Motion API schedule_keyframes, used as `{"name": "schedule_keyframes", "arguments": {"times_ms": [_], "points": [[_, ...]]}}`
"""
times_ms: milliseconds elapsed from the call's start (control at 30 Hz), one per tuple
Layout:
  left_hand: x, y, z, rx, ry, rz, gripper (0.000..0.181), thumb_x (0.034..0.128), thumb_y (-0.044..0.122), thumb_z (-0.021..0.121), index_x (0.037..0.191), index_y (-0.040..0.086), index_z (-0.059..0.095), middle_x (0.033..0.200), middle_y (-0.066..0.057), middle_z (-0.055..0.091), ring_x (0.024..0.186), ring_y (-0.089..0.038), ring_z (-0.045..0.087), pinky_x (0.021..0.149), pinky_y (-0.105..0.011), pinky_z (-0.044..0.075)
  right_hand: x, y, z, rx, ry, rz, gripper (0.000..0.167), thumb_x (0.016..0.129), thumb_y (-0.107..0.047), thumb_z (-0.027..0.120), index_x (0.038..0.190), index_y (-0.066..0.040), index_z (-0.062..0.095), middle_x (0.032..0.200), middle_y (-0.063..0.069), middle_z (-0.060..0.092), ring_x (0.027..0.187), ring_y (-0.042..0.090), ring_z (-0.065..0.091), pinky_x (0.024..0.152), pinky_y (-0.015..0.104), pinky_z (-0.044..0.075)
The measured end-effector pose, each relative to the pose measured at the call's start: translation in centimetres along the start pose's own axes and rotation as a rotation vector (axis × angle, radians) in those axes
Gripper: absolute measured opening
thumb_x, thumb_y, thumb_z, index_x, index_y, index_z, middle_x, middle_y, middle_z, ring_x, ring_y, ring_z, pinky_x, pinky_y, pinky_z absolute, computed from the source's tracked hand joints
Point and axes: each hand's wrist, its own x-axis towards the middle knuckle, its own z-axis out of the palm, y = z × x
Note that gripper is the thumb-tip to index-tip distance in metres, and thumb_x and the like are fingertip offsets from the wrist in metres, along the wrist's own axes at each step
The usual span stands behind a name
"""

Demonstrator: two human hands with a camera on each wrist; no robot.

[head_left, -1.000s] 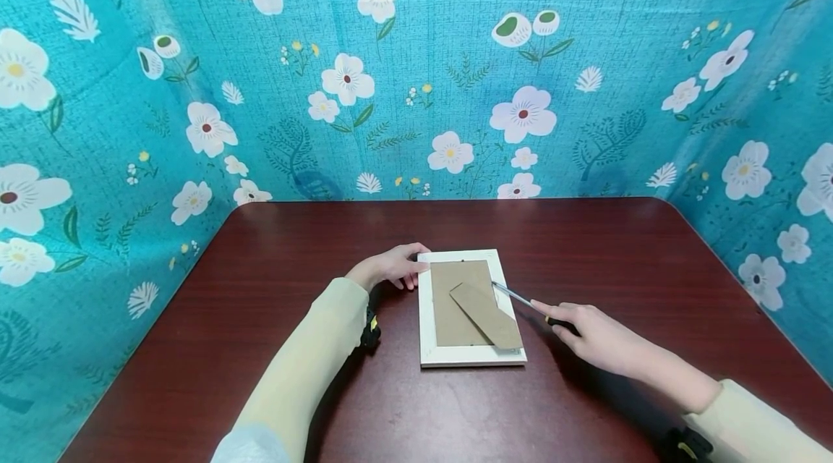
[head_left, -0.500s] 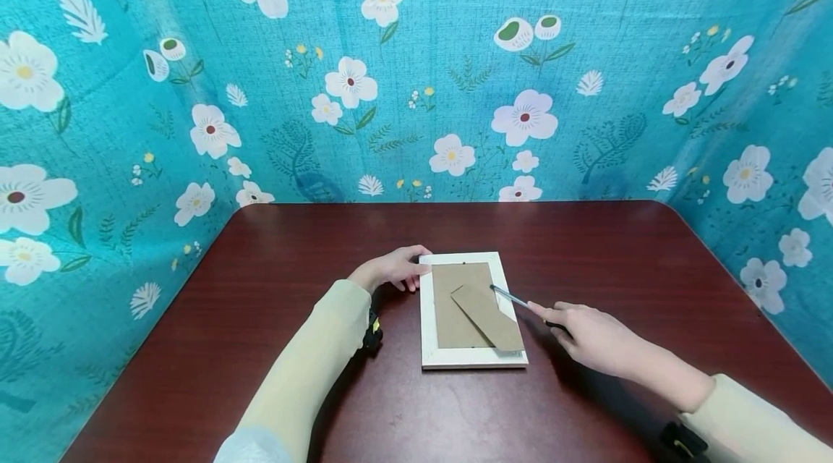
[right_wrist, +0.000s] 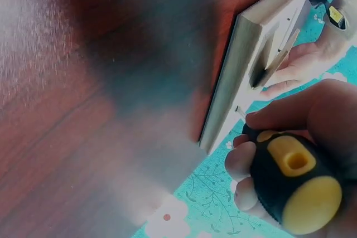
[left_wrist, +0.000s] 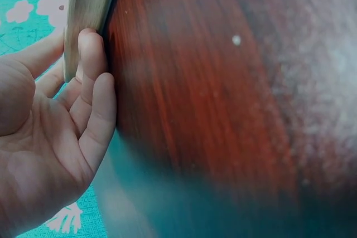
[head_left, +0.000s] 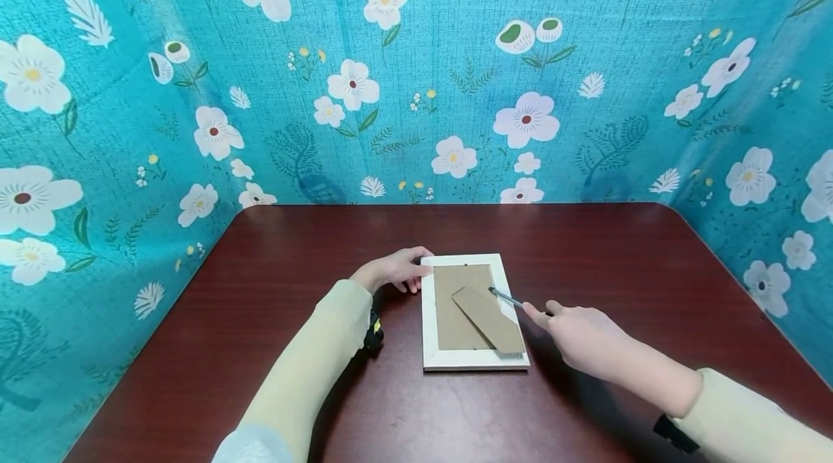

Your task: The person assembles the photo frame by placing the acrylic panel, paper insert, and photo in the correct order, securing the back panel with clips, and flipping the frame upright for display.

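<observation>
A white picture frame (head_left: pixel 430 325) lies face down on the table, its brown backing board (head_left: pixel 453 318) up and a brown stand leg (head_left: pixel 489 320) slanting across it. My left hand (head_left: pixel 395 269) grips the frame's upper left corner, thumb on top; in the left wrist view its fingers lie against the frame's side (left_wrist: pixel 88 9). My right hand (head_left: pixel 588 341) holds a screwdriver (head_left: pixel 507 297) whose tip touches the backing near its right edge. The right wrist view shows the screwdriver's black and yellow handle (right_wrist: pixel 295 176) inside the curled fingers. The palm hides part of the handle.
The dark red-brown table (head_left: pixel 312 239) stretches around the frame on all sides. A blue flowered cloth (head_left: pixel 416 87) hangs behind it and along both sides. Each wrist carries a small black device, such as the one on the left wrist (head_left: pixel 374 333).
My right hand has turned over the handle and shifted slightly left, and the screwdriver tip sits a little further in on the backing. The left hand keeps its grip on the frame.
</observation>
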Motion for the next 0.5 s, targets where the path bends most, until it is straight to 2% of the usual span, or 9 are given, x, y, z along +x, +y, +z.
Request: {"name": "schedule_keyframes", "arguments": {"times_ms": [100, 267, 500], "points": [[0.0, 0.0, -0.1, 0.0, 0.0, -0.005, 0.03, 0.1016, 0.018, 0.053, 0.131, 0.011, 0.048, 0.071, -0.009, 0.058, 0.059, -0.018, 0.057, 0.059, -0.03, 0.047, -0.1, 0.1, 0.3, 0.005, 0.021, 0.001, 0.06, 0.072, 0.007, 0.072, 0.129, -0.005, 0.06, 0.092, 0.014, 0.06, 0.041, 0.009, 0.03, 0.039, 0.025, 0.029], [0.1, -0.2, -0.2, 0.008, 0.001, -0.009, 0.029, 0.1017, 0.018, 0.053, 0.129, 0.011, 0.049, 0.071, -0.009, 0.057, 0.058, -0.018, 0.056, 0.059, -0.031, 0.048, 0.0, 0.6, 0.5, 0.024, 0.1, -0.005, 0.054, 0.076, 0.003, 0.071, 0.128, -0.01, 0.063, 0.088, 0.012, 0.061, 0.04, 0.009, 0.035, 0.039, 0.026, 0.03], [0.3, -0.2, -0.1, 0.005, -0.013, -0.005, 0.029, 0.1016, 0.018, 0.053, 0.129, 0.011, 0.048, 0.073, -0.009, 0.057, 0.059, -0.018, 0.056, 0.059, -0.031, 0.048, 0.2, 2.0, -0.5, 0.084, 0.169, 0.038, 0.054, 0.081, -0.004, 0.075, 0.131, -0.012, 0.059, 0.081, 0.004, 0.057, 0.042, 0.005, 0.031, 0.04, 0.024, 0.031]]}}
